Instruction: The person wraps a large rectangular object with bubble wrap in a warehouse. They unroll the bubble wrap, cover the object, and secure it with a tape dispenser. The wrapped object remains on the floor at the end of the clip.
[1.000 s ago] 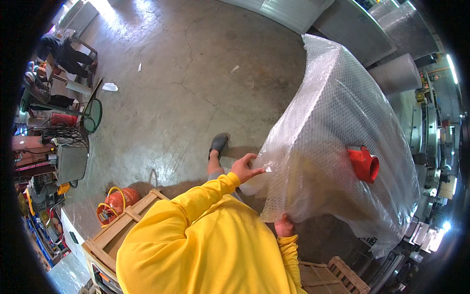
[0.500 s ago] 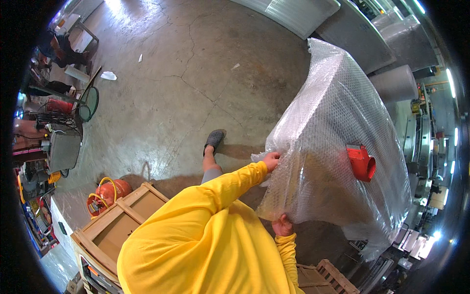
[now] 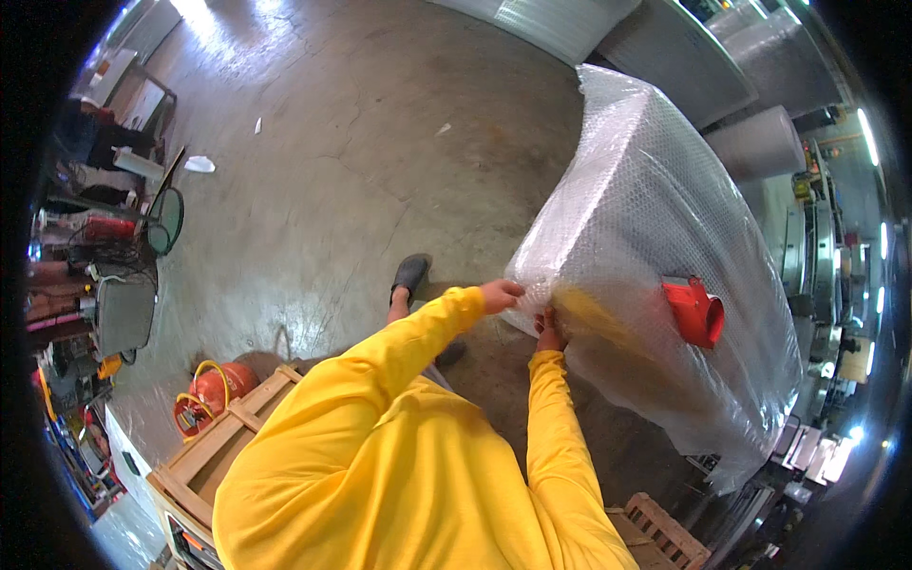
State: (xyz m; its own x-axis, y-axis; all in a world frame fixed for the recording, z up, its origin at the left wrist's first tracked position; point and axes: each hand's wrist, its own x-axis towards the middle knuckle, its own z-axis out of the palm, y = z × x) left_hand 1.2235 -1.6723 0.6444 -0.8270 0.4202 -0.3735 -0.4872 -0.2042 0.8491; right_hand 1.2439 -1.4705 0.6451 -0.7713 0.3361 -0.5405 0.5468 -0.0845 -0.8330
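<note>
**Both hands on the bubble wrap's lower corner**

Your left hand [image 3: 500,294] pinches the bubble wrap [image 3: 655,237] at the near corner of the big wrapped block standing on the concrete floor [image 3: 361,161]. Your right hand [image 3: 549,331] grips the same sheet just beside it, lower down. A red tape dispenser [image 3: 693,312] sits on the wrap to your right. A red gas cylinder [image 3: 214,388] lies behind you by a wooden crate [image 3: 223,446].

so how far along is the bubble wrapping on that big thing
Done: bubble wrap already covers the top and visible sides. In hand: left hand and right hand pinch its edge at the near corner. Left: that edge looks unfastened; the red tape dispenser sits unused on top.
</note>
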